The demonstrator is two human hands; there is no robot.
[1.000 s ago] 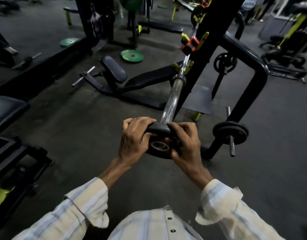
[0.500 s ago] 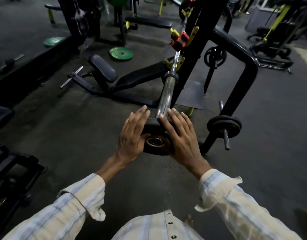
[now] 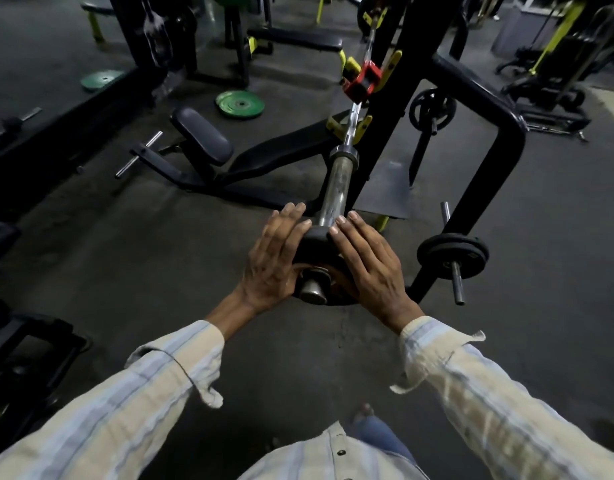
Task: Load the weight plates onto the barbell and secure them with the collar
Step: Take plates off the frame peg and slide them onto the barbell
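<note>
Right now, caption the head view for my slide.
Both hands, left and right, press flat against a black weight plate threaded on the barbell sleeve.

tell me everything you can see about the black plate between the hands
The black weight plate is small, round and matte, rubber-coated by the look of it. It sits threaded on the near end of the steel barbell sleeve, whose end cap pokes out through its centre hole toward the camera. It stands roughly upright, face toward the wearer. The left hand and right hand press flat against its two sides, fingers extended over the rim rather than curled. It is well short of the sleeve's inner shoulder.
</note>
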